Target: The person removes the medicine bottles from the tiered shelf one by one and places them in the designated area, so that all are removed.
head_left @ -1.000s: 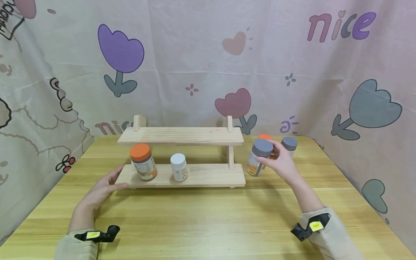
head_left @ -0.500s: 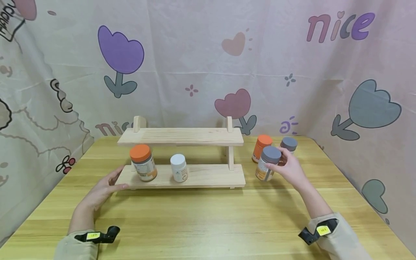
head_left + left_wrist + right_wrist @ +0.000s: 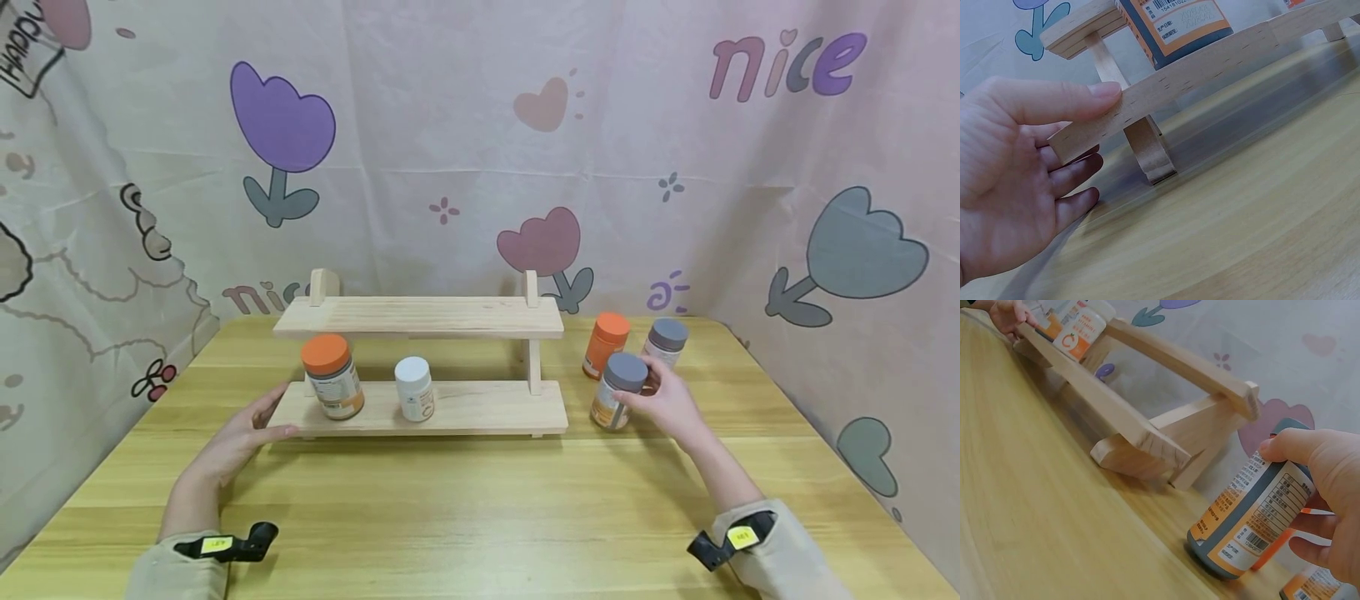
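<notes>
My right hand (image 3: pixel 647 395) grips a grey-lidded jar with an orange label (image 3: pixel 618 392), thumb and fingers round its upper part. In the right wrist view the jar (image 3: pixel 1259 511) leans, its base edge on the wooden table (image 3: pixel 1035 506), just right of the two-tier wooden rack (image 3: pixel 487 405). My left hand (image 3: pixel 272 418) lies against the left end of the lower shelf; the thumb (image 3: pixel 1066 100) rests along the board's front edge and the straight fingers (image 3: pixel 1075 175) sit beneath it. On that shelf stand an orange-lidded jar (image 3: pixel 332 377) and a small white bottle (image 3: pixel 414 388).
Behind the held jar an orange-lidded bottle (image 3: pixel 606 343) and another grey-lidded jar (image 3: pixel 665 340) stand on the table. The rack's top shelf (image 3: pixel 420 315) is bare. A patterned cloth backdrop (image 3: pixel 480 150) closes in the table on three sides.
My right hand has carried the grey-lidded jar right and down, from beside the rack's right end to the tabletop. The left hand has stayed on the shelf end.
</notes>
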The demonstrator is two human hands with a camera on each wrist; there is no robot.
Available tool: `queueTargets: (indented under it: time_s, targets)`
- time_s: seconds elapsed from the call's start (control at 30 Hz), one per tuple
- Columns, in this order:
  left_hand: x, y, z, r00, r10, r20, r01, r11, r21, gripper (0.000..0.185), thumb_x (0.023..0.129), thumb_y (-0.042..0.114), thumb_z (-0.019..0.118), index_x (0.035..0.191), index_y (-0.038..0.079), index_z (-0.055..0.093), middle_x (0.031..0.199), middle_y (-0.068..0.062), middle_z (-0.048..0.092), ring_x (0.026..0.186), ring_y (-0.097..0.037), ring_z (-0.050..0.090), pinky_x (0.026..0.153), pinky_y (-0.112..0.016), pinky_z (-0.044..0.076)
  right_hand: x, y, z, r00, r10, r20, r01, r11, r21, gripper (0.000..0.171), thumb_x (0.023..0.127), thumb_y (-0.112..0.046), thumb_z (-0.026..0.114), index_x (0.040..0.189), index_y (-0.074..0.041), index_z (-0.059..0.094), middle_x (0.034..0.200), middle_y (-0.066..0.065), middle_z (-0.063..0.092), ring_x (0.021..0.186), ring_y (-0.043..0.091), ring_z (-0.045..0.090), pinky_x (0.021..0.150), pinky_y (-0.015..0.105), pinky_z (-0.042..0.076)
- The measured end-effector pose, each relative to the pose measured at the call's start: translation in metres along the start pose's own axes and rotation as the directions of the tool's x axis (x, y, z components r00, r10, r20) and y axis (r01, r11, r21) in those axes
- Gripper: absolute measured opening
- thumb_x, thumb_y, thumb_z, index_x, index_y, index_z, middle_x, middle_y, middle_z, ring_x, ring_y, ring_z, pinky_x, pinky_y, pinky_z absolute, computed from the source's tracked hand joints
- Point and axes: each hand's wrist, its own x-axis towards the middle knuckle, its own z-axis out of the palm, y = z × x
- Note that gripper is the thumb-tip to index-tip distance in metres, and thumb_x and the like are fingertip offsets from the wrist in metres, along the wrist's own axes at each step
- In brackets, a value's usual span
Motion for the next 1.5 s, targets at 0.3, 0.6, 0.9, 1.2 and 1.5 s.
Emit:
queueTargets:
  time_s: [0.3, 0.6, 0.9, 1.2, 1.5]
  targets:
    - [0.001, -0.002, -0.001, 1.0, 0.004, -0.001, -0.004, 1.0, -0.003, 0.085, 0.088, 0.012, 0.061, 0.146, -0.006, 0.002, 0.15, -0.027, -0.007, 0.134, -0.045, -0.009, 0.104, -0.063, -0.001, -0.001, 0.002, 0.0, 1.0, 0.02, 0.003, -0.02, 1.0, -0.018, 0.061, 0.079, -0.009, 0.073, 0.129, 0.006, 0.042, 0.119, 0.027, 0.055, 0.103, 0.035, 0.056, 0.08, 0.023, 0.047]
    - [0.001, -0.002, -0.001, 1.0, -0.011, -0.006, 0.011, 1.0, 0.003, 0.086, 0.088, 0.013, 0.062, 0.146, -0.004, 0.001, 0.15, -0.026, -0.008, 0.134, -0.045, -0.01, 0.104, -0.063, -0.002, 0.0, 0.006, -0.001, 1.0, 0.018, 0.017, -0.018, 1.0, -0.02, 0.06, 0.079, -0.009, 0.072, 0.129, 0.007, 0.041, 0.119, 0.027, 0.055, 0.104, 0.036, 0.055, 0.081, 0.028, 0.047]
    - [0.0, -0.003, 0.0, 1.0, -0.017, -0.003, 0.017, 1.0, -0.005, 0.085, 0.089, 0.013, 0.062, 0.146, -0.004, 0.001, 0.15, -0.026, -0.009, 0.134, -0.045, -0.011, 0.104, -0.063, -0.002, -0.002, 0.003, -0.003, 0.999, 0.029, 0.046, -0.029, 1.0, 0.007, 0.065, 0.082, -0.011, 0.071, 0.134, 0.006, 0.036, 0.123, 0.028, 0.051, 0.107, 0.037, 0.053, 0.084, 0.034, 0.047]
    - [0.001, -0.002, -0.001, 1.0, -0.017, -0.002, 0.017, 1.0, -0.007, 0.085, 0.089, 0.013, 0.061, 0.146, -0.003, 0.001, 0.15, -0.025, -0.01, 0.134, -0.045, -0.011, 0.104, -0.063, -0.003, -0.001, -0.007, -0.011, 1.0, 0.02, 0.023, -0.021, 0.999, 0.042, 0.066, 0.084, -0.01, 0.068, 0.135, 0.011, 0.032, 0.131, 0.031, 0.043, 0.116, 0.04, 0.045, 0.098, 0.051, 0.037]
    - [0.001, -0.001, -0.001, 1.0, -0.02, -0.006, 0.02, 1.0, 0.003, 0.085, 0.089, 0.015, 0.061, 0.147, -0.003, 0.001, 0.15, -0.025, -0.009, 0.134, -0.045, -0.011, 0.104, -0.063, -0.002, 0.006, -0.018, -0.017, 0.999, -0.047, -0.007, 0.047, 0.998, 0.051, 0.066, 0.084, -0.019, 0.07, 0.133, 0.008, 0.035, 0.128, 0.026, 0.048, 0.115, 0.036, 0.047, 0.099, 0.046, 0.039]
